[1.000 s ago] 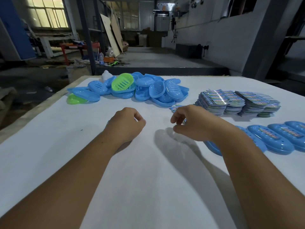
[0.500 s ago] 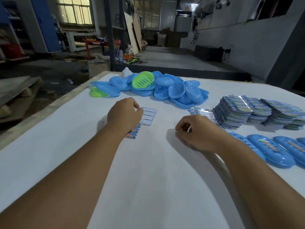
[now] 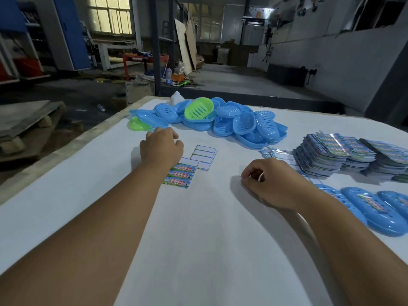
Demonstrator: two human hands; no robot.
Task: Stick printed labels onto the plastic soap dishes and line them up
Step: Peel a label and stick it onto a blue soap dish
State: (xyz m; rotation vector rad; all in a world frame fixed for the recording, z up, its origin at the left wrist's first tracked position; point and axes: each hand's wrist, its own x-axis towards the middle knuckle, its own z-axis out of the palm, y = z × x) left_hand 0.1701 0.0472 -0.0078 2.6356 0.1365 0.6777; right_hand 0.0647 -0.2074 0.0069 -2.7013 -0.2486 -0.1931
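The left hand (image 3: 161,146) reaches with loose, empty fingers toward the heap of soap dishes (image 3: 220,122) at 12 o'clock on the table (image 3: 198,239). The right hand (image 3: 271,184) is curled; whether it pinches anything, I cannot tell. A label sheet (image 3: 180,176) lies between them; labelled dishes (image 3: 371,208) sit at 3 o'clock.

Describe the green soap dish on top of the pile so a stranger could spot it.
Look to the far end of the white table, where a heap of blue soap dishes lies. The green soap dish is propped on top near its left side, tilted, slotted bottom showing. Another green one lies flat at the heap's left edge, half covered.
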